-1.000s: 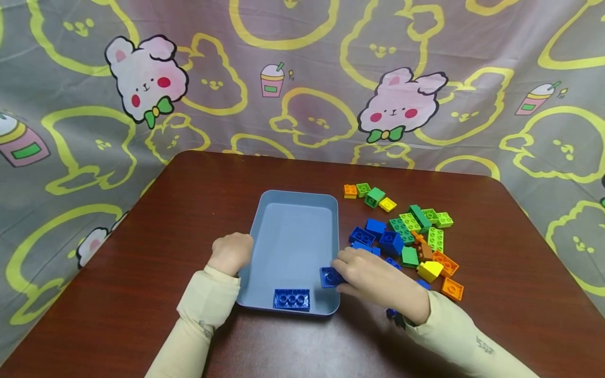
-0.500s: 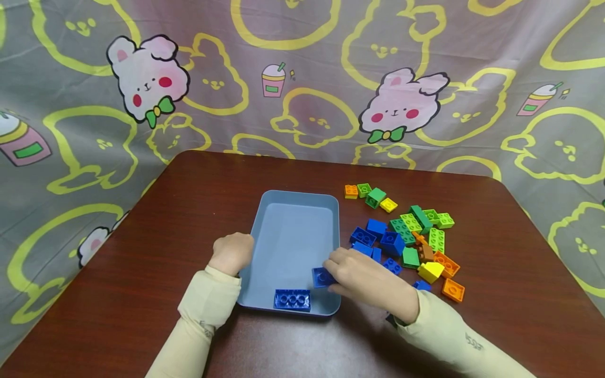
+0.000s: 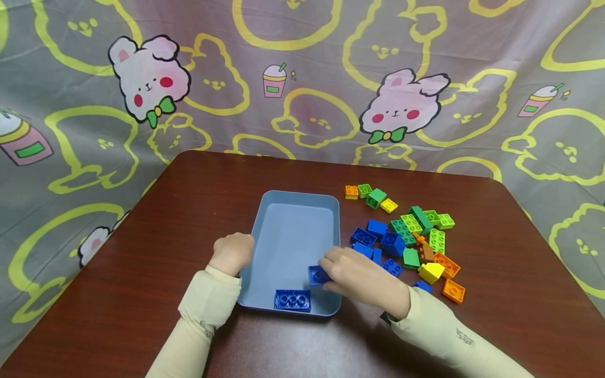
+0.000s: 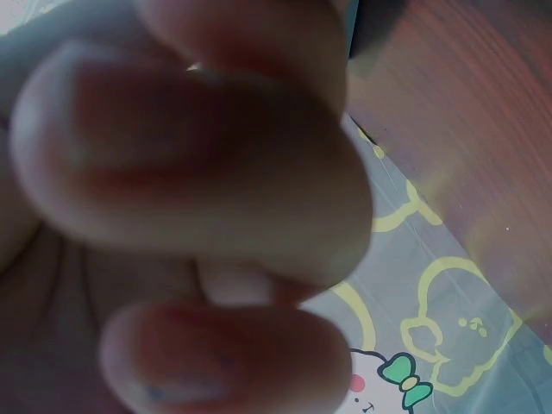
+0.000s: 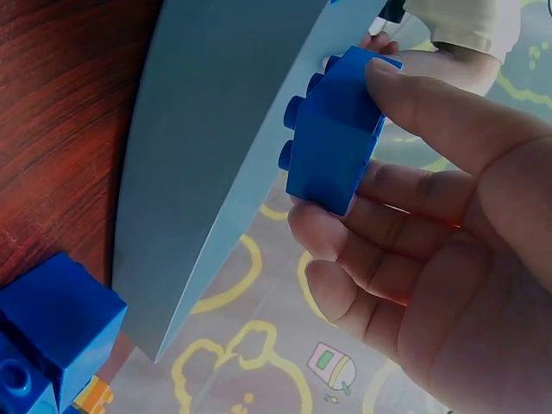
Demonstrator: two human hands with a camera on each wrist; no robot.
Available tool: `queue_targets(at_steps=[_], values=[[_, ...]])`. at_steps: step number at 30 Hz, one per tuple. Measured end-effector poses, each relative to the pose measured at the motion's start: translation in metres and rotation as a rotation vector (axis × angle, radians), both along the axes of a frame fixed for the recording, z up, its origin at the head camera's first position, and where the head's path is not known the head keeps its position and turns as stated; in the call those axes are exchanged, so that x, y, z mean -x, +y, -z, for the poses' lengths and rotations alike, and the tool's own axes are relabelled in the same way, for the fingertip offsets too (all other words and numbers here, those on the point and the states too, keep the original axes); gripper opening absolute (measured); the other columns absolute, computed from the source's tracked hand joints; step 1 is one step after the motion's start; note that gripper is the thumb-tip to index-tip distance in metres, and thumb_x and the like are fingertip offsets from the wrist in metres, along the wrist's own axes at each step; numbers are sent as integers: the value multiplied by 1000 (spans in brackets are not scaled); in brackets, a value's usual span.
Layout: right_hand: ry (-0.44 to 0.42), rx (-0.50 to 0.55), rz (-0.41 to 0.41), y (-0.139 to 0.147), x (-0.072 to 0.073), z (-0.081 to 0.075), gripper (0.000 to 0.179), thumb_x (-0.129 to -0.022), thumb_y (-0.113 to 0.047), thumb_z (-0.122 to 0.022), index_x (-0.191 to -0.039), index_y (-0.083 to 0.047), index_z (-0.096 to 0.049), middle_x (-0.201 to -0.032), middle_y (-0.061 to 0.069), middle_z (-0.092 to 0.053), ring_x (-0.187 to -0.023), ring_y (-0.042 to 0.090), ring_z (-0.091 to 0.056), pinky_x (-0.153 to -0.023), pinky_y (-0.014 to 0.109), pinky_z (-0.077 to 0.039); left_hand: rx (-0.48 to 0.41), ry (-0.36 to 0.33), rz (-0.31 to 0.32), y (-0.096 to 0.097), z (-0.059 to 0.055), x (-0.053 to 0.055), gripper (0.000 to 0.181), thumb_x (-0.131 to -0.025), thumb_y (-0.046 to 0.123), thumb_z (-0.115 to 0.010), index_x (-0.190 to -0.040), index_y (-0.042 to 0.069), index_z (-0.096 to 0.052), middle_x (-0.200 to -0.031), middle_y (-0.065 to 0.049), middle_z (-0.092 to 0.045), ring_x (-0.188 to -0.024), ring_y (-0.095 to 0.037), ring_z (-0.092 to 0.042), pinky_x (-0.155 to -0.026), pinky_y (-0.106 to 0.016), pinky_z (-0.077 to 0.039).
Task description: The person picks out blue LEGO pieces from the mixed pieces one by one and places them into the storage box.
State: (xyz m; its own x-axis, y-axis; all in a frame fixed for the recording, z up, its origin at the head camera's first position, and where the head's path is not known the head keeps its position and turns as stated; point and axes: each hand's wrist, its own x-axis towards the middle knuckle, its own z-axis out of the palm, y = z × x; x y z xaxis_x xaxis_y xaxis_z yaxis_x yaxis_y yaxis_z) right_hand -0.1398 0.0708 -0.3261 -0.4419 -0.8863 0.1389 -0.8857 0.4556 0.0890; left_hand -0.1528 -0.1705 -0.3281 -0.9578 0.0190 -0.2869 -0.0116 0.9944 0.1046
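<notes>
My right hand [image 3: 352,270] pinches a blue toy building brick [image 3: 318,275] between thumb and fingers, over the right side of a grey-blue tray [image 3: 298,226]. In the right wrist view, the held brick's [image 5: 336,134] studs face away from the palm, beside the tray wall [image 5: 207,129]. Another blue brick [image 3: 292,300] lies hollow side up in the tray by its near edge. My left hand [image 3: 232,253] is curled into a fist against the tray's left rim. In the left wrist view its curled fingers [image 4: 190,164] fill much of the picture, and no held thing shows.
Right of the tray lie blue bricks [image 3: 392,242], green bricks [image 3: 402,230], an orange brick [image 3: 453,290] and a yellow brick [image 3: 431,272]. A small row with another orange brick [image 3: 351,192] is farther back. A patterned cloth [image 3: 312,63] hangs behind the brown table [image 3: 203,189].
My right hand has moved left with the blue brick, farther over the tray, uncovering a blue brick on the table. The left hand stays at the tray's rim.
</notes>
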Motion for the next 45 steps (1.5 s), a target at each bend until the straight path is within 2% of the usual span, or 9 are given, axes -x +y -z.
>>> queue_targets(at_steps=[7, 19, 28, 38, 45], values=[[21, -27, -5, -5, 1, 1, 33, -73, -35, -73, -86, -6, -63, -70, -1, -51, -63, 11, -45, -56, 19, -38, -6, -9, -11, 0, 2, 1, 23, -88, 3, -44, -75, 4, -63, -70, -12, -56, -61, -22, -54, -56, -42, -45], [-13, -11, -5, -9, 4, 2, 30, -74, -33, -72, -82, -7, -62, -67, -2, -49, -61, 10, -43, -54, 19, -36, -7, -6, -5, 0, 1, 0, 23, -87, 3, -45, -71, 4, -61, -65, -11, -53, -58, -20, -52, -55, -41, -44], [2, -47, -21, -14, 8, 5, 30, -74, -33, -72, -84, -6, -63, -65, -2, -48, -60, 9, -44, -54, 19, -37, 3, -5, -8, 0, 1, 0, 22, -87, 2, -46, -73, 4, -62, -64, -11, -54, -58, -20, -52, -54, -41, -45], [6, -55, -22, -18, 11, 5, 30, -75, -32, -72, -86, -5, -65, -66, -1, -51, -61, 10, -45, -55, 18, -38, 8, 13, 1, 0, 0, 1, 22, -87, 2, -46, -74, 3, -63, -67, -11, -55, -59, -21, -54, -54, -42, -45], [19, -48, -40, -23, 10, 6, 31, -74, -34, -72, -86, -5, -65, -66, -1, -52, -60, 10, -46, -55, 18, -39, 4, 2, 2, -1, 2, 2, 22, -87, 3, -46, -73, 4, -63, -66, -11, -55, -60, -20, -53, -54, -41, -45]])
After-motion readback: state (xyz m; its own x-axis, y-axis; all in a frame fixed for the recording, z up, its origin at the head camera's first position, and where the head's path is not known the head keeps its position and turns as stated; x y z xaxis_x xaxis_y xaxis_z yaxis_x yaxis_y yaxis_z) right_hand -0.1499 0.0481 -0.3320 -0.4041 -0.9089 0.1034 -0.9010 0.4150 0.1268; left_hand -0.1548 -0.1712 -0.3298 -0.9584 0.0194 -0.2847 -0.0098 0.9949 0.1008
